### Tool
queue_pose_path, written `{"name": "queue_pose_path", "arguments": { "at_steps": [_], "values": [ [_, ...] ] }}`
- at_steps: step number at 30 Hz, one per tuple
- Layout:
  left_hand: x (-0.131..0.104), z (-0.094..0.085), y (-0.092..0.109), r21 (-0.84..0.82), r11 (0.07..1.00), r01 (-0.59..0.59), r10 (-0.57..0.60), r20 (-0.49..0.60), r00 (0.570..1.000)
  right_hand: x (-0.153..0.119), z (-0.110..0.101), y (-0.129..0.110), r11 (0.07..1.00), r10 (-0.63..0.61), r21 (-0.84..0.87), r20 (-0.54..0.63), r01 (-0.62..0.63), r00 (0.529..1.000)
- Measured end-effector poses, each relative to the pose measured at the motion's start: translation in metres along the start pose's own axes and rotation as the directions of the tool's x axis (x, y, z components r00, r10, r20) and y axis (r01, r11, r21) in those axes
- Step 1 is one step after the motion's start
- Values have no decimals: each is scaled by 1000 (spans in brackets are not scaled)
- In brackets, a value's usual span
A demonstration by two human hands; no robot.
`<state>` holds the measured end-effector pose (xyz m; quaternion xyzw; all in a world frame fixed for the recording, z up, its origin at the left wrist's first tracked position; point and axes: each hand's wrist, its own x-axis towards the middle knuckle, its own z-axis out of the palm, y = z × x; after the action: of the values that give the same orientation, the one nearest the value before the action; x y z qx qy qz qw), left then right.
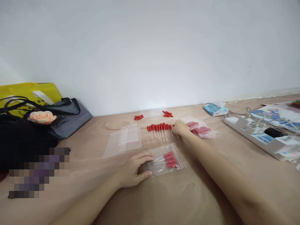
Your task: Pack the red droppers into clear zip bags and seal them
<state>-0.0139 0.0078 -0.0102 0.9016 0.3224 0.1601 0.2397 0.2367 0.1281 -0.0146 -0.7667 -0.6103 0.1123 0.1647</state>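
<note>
While the left hand (pixel 136 170) lay over the left edge of a clear zip bag (pixel 180 163), its thumb and fingers were spread apart, fingertips on the plastic, not closed round anything. Inside that bag: several red-bulbed droppers, bulbs to the right, tubes to the left. It lay flat on the brown tabletop (pixel 93 140), nearest the person.

Right hand (pixel 180 127) was reached forward to the right end of a row of loose droppers (pixel 160 127); fingers bent, a bit of red showing just beside them. Couldn't tell if it gripped a dropper. Row sat just beyond the zip bag, bulbs toward the wall, tubes toward the person.

Flat clear bags (pixel 130 136) overlapped left of the row. Filled bags (pixel 200 129) with red bulbs were heaped to the right, just past the right hand. Farther back, two small red piles, left (pixel 138 117) and right (pixel 167 114), with pale tubes between.

Right side: blue tissue pack (pixel 213 109), white power strip (pixel 246 132) with plugs. Left side: striped bag (pixel 72 120), yellow bag (pixel 48 90), peach flower (pixel 42 117).
</note>
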Motion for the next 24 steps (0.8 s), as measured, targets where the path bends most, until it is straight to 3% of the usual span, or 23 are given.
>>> {"name": "queue_pose_path", "arguments": {
  "at_steps": [4, 9, 13, 16, 19, 24],
  "values": [
    [0, 0, -1, 3, 1000, -12, 12, -6, 1000, -2, 5, -3, 1000, -10, -8, 30, 11, 1000],
    [1, 0, 0, 7, 1000, -5, 5, -11, 1000, -11, -5, -1, 1000, 22, -7, -39, -23, 999],
    [1, 0, 1, 4, 1000, -8, 8, -12, 1000, -19, -29, 14, 975, -85, 187, -188, 121, 978],
    [1, -1, 2, -2, 1000, -12, 12, -13, 1000, -30, -38, 31, 819, -101, 525, -267, 233, 958],
    [1, -1, 3, -2, 1000, -11, 11, -13, 1000, -48, -32, 46, 579, -9, 794, -219, 184, 976],
    [1, 0, 1, 4, 1000, 4, -4, -9, 1000, -73, -9, 55, 322, 93, 938, -163, 125, 982]
  ]
}}
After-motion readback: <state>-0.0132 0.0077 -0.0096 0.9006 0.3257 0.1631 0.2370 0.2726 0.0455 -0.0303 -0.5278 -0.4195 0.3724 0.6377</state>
